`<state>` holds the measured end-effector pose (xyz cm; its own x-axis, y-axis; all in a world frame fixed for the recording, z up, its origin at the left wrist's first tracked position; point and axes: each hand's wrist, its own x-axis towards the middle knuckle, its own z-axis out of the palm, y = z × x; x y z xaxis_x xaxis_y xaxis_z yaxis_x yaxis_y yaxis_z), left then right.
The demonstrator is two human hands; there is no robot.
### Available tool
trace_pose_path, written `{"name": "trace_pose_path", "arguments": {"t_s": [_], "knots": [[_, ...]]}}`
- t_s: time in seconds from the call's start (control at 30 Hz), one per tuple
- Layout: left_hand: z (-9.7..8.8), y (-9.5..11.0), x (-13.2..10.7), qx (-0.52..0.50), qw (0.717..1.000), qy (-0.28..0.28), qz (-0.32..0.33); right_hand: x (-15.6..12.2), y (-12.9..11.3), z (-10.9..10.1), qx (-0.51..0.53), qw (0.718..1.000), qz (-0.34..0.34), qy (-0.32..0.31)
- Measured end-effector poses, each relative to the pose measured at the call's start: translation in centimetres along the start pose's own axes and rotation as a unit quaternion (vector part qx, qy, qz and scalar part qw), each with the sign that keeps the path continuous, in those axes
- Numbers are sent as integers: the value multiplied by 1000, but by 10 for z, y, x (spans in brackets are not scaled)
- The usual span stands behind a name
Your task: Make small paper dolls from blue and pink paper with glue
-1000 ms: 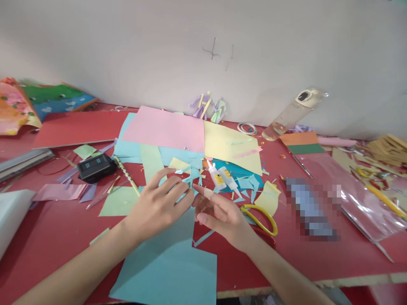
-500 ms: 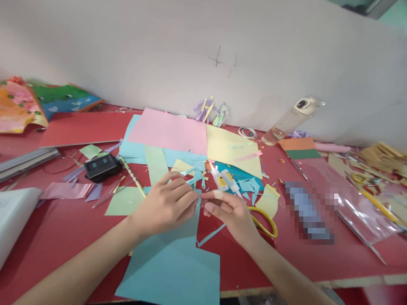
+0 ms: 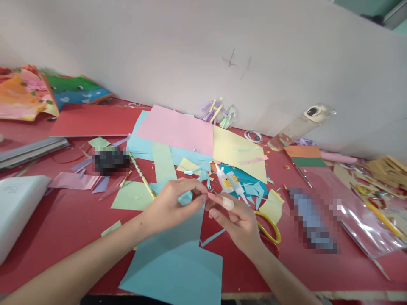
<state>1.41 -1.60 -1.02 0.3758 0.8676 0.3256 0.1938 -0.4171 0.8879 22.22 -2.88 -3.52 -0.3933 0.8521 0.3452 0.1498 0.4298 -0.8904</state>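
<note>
Head view: past the hands, two white bottles (image 3: 226, 183) and blue scraps (image 3: 254, 190) clutter the red tabletop (image 3: 251, 275); yellow-handled scissors (image 3: 274, 223) sit partly behind the right hand (image 3: 239, 221). Its fingertips meet those of the left hand (image 3: 174, 204) above a blue sheet (image 3: 178, 269); whether either grip pinches anything, I cannot tell.

Pale wall (image 3: 143, 55) with dark scribbles (image 3: 229, 63); red tabletop (image 3: 76, 220) below, pale front edge (image 3: 244, 296).
</note>
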Motion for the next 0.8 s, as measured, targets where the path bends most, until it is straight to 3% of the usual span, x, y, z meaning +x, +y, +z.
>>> {"name": "trace_pose_path", "arguments": {"t_s": [0.23, 0.43, 0.63, 0.8], "knots": [[-1, -1, 0, -74, 995, -20, -59, 1, 0, -1, -83, 994, -63, 6], [-4, 0, 0, -78, 996, -25, -45, -2, 4, -1, -139, 983, -114, -24], [-5, -3, -2, -56, 998, -32, -7, -4, 5, -4, -106, 988, -106, -26], [-4, -2, -2, -50, 998, -38, -8, -5, 5, -6, -45, 996, -42, -57]]}}
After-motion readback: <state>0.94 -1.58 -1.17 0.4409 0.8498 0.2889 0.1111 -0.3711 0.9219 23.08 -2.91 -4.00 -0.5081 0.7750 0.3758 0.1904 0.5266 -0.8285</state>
